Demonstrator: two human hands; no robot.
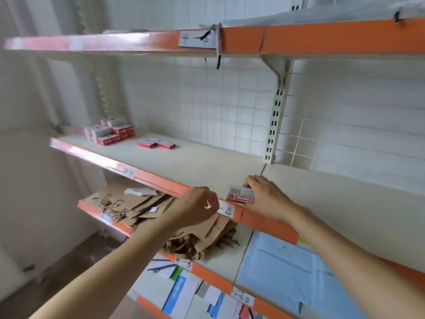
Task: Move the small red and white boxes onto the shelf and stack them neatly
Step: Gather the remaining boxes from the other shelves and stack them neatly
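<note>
Middle shelf mostly open, clutter only at the far left

The middle shelf (pixel 207 162) lies bare between the red and white box pile (pixel 108 133) at the back left, two flat boxes (pixel 156 143) near it, and the slotted upright (pixel 274 125); the upper shelf (pixel 322 40) caps headroom.

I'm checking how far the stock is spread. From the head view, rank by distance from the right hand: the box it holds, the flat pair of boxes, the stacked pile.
1. Box, held in the right hand at the shelf's front edge.
2. Flat pair of boxes, mid-shelf, to the left.
3. Stacked pile, far left, at the back.
</note>
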